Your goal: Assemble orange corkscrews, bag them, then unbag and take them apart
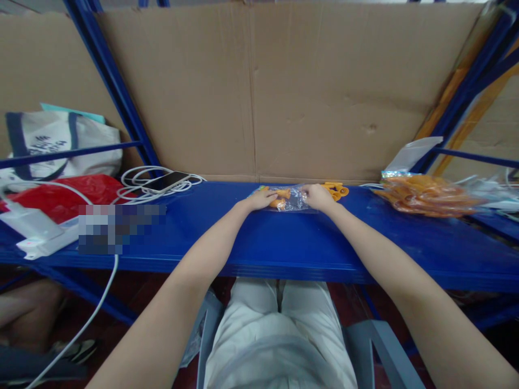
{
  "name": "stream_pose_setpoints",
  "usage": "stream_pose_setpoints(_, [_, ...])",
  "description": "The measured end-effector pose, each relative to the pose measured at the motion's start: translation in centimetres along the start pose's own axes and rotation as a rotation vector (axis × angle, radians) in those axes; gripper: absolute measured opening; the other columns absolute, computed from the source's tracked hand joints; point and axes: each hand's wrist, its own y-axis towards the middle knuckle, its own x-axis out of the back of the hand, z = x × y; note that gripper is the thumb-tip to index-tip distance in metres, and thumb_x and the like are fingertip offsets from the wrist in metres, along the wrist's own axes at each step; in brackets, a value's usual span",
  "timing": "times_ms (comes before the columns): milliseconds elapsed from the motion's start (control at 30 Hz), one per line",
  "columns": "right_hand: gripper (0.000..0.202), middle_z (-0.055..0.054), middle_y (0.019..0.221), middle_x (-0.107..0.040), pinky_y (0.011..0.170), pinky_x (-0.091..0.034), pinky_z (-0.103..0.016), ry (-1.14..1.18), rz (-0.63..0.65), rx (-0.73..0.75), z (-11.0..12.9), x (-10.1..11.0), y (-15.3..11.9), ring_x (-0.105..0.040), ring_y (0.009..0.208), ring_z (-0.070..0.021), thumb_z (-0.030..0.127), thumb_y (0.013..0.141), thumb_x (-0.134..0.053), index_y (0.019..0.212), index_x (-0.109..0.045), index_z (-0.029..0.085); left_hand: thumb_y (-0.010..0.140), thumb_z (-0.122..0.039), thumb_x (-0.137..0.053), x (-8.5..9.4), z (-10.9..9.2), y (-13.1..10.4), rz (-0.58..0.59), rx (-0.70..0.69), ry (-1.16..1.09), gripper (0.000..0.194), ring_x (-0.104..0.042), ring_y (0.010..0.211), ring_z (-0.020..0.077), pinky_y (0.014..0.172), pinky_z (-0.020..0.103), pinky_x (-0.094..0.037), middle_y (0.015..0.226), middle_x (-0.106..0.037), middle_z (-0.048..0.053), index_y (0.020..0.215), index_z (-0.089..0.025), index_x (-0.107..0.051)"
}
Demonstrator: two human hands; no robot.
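A clear plastic bag (pixel 292 201) with orange pieces inside lies on the blue tabletop in front of me. My left hand (pixel 261 200) rests on its left part, over the orange pieces, with its fingers bent toward the right. At the bag's right end, my right hand (pixel 318 195) has its fingers closed on the clear plastic. Loose orange pieces (pixel 336 190) lie just behind and to the right of my right hand.
Several filled orange bags (pixel 430 195) are piled at the right. Coiled white cable (pixel 138 183), a phone (pixel 168 181), a red bag (pixel 73 197) and a white power strip (pixel 48 235) lie left. A cardboard wall (pixel 316 97) stands behind. Another person's leg (pixel 28 313) shows lower left.
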Motion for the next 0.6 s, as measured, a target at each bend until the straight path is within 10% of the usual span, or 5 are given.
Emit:
stream_pose_setpoints(300, [0.037, -0.022, 0.122, -0.070, 0.098, -0.047, -0.043, -0.496, 0.091, -0.187, -1.3, 2.2, -0.8, -0.065, 0.117, -0.0323, 0.024, 0.093, -0.049, 0.119, -0.071, 0.009, 0.092, -0.024, -0.044, 0.3, 2.8, 0.3, -0.165, 0.163, -0.038, 0.046, -0.056, 0.132, 0.0226, 0.111, 0.026, -0.040, 0.141, -0.062, 0.000, 0.131, -0.022, -0.068])
stream_pose_setpoints(600, [0.040, -0.014, 0.123, -0.072, 0.097, -0.049, -0.030, -0.237, 0.060, 0.009, -2.8, 1.8, 0.7, -0.066, 0.116, -0.0237, 0.015, 0.094, -0.043, 0.120, -0.073, 0.014, 0.082, -0.020, -0.053, 0.9, 5.1, 0.3, -0.219, 0.254, -0.102, 0.042, -0.069, 0.110, 0.0236, 0.097, 0.026, -0.051, 0.119, -0.075, 0.000, 0.117, -0.025, -0.077])
